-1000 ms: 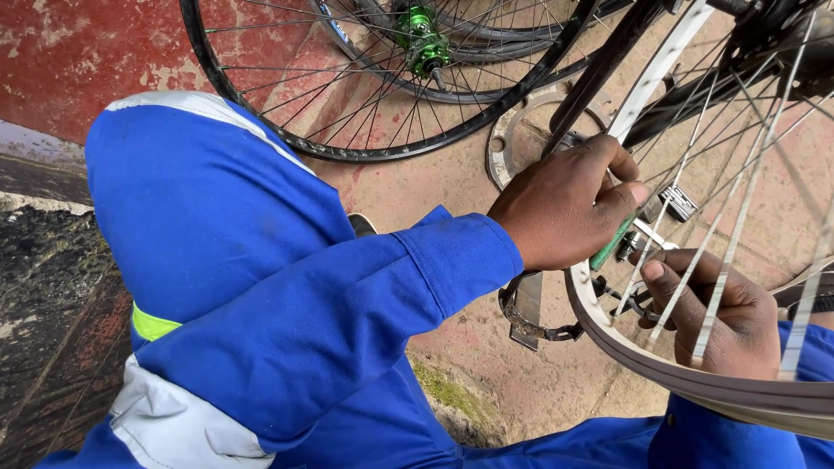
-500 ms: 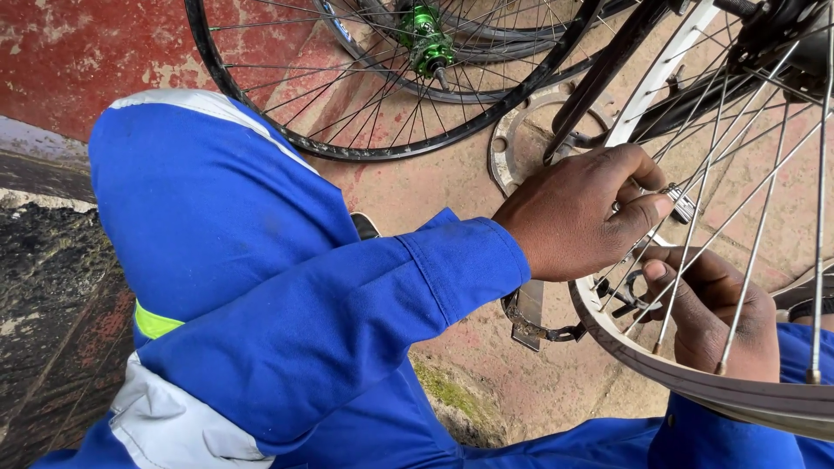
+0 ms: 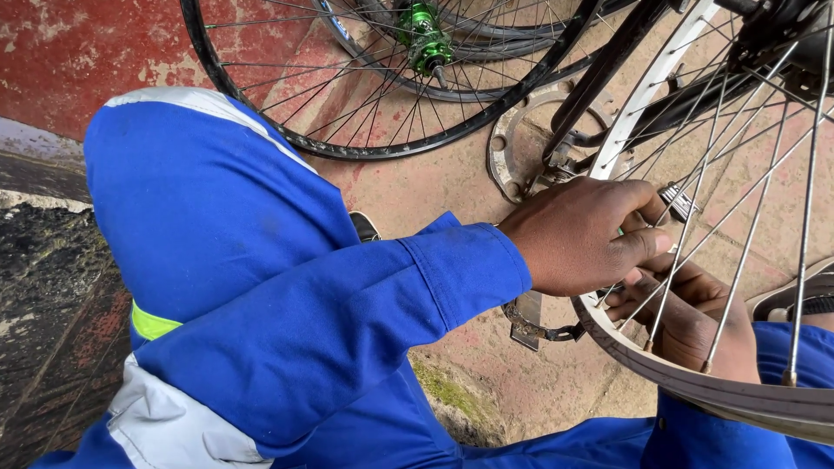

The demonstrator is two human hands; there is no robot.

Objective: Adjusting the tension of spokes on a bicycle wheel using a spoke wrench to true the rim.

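Your left hand [image 3: 586, 234] is curled into a loose fist at the inner edge of the silver wheel rim [image 3: 686, 382], thumb and fingertips pinched shut on something small among the spokes [image 3: 738, 269]. A sliver of green shows between the fingers; what it belongs to is too hidden to tell. Your right hand [image 3: 691, 317] sits just below and behind that pinch, inside the rim, its fingers bent around the spokes and touching them, with the fingertips meeting the underside of your left hand. Whether it clamps a single spoke or only steadies the bunch cannot be told.

The rim curves under both hands, and its spokes fan up and away from the grip toward the dark hub [image 3: 782, 35] at the upper right. Just below your left wrist a metal pedal [image 3: 534, 317] hangs close to the rim. Above the grip, a black frame tube [image 3: 599, 69] slants down toward a grey chainring [image 3: 521, 148]. Further up and to the left of your hands, well apart, lies a second wheel with a black rim [image 3: 287, 122] and a green hub [image 3: 423, 35]. Your blue sleeve [image 3: 347, 321] runs from the grip back across your blue-clad knee [image 3: 200, 200].
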